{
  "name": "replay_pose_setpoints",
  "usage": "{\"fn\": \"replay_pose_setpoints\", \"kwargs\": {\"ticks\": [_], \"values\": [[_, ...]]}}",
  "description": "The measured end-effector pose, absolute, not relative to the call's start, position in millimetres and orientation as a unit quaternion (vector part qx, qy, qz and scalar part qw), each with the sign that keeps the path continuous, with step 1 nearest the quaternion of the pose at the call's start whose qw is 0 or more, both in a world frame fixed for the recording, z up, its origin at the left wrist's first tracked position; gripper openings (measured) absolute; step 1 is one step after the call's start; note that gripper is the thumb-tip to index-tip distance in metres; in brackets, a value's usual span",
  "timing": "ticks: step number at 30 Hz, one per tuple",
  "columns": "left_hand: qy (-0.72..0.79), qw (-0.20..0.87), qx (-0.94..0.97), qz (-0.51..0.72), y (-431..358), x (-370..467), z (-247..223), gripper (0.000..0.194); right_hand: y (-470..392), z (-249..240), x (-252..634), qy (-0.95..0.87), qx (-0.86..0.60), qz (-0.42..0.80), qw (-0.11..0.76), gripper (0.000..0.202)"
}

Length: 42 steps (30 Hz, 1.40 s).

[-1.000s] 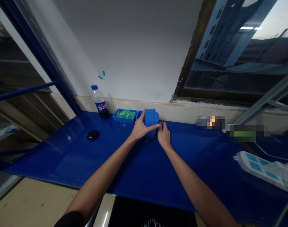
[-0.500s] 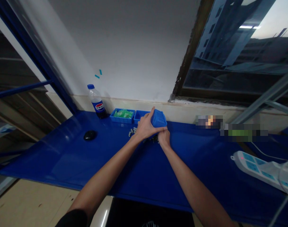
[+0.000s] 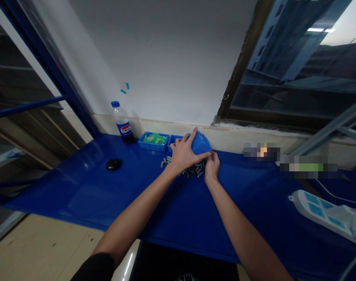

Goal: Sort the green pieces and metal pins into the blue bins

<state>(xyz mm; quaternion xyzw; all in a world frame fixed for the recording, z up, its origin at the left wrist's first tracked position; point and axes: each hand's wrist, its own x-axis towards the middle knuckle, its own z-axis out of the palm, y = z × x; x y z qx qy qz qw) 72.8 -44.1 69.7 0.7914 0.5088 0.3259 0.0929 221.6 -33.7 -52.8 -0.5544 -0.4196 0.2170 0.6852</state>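
Note:
A blue bin (image 3: pixel 201 143) is tilted above the back of the blue table, its underside partly showing. My left hand (image 3: pixel 185 154) grips the bin from its left side, thumb and fingers spread around it. At the bin's lower right edge, my right hand (image 3: pixel 212 166) is closed on it with bent fingers. Small metal cylinders (image 3: pixel 199 169) lie in a pile below the bin, between my hands. Partly behind my left hand stands another blue bin (image 3: pixel 173 139). A third bin (image 3: pixel 153 146), left of it, holds green packets (image 3: pixel 155 138).
A cola bottle (image 3: pixel 125 127) stands at the back left, with a black rounded object (image 3: pixel 114 164) in front of it. On the right lies a white power strip (image 3: pixel 321 210) with a cable. Blurred items (image 3: pixel 262 151) sit at the back right.
The held bin has tipped further, and both hands have shifted slightly right with it. More metal cylinders now show in the pile beneath. The whole view has shifted a little.

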Motion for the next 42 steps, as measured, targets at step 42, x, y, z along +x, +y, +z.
{"fn": "replay_pose_setpoints", "kwargs": {"ticks": [42], "values": [[0.446, 0.060, 0.862, 0.233, -23.9, 38.2, -8.7, 0.073, -35.3, -44.5, 279.0, -0.579, -0.640, -0.009, 0.506, 0.042]]}}
